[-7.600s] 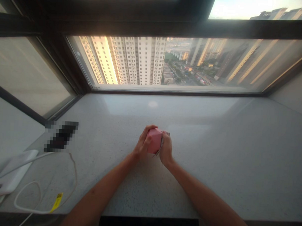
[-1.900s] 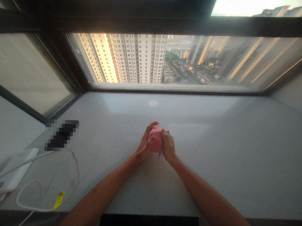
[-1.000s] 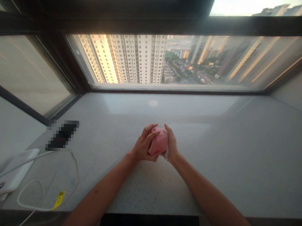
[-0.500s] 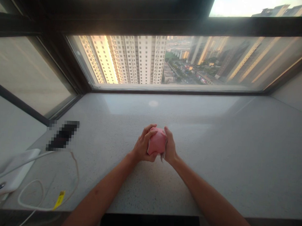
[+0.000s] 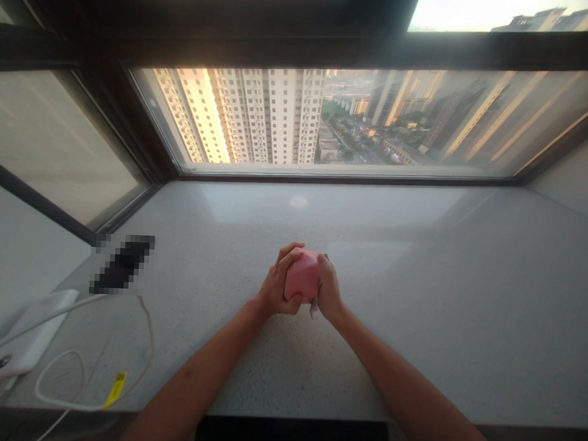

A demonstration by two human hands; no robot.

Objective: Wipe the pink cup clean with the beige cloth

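Note:
A small pink object (image 5: 301,278) with flat faces, about fist size, is held just above the pale speckled windowsill counter (image 5: 417,304). My left hand (image 5: 277,285) wraps its left side with fingers curled over the top. My right hand (image 5: 328,288) presses against its right side, fingers closed; a thin grey edge pokes out below that hand. What the pink object is I cannot make out.
At the far left lie a blurred dark flat item (image 5: 121,263), a white power bank (image 5: 23,340) and a looping white cable (image 5: 72,386) with a yellow tag (image 5: 114,388). A large window (image 5: 328,118) stands behind the counter. A dark strip (image 5: 289,436) runs along the near edge.
The pink object has been turned slightly between my hands over the last second. My right fingers have closed back against its side. Both hands stay in the same spot.

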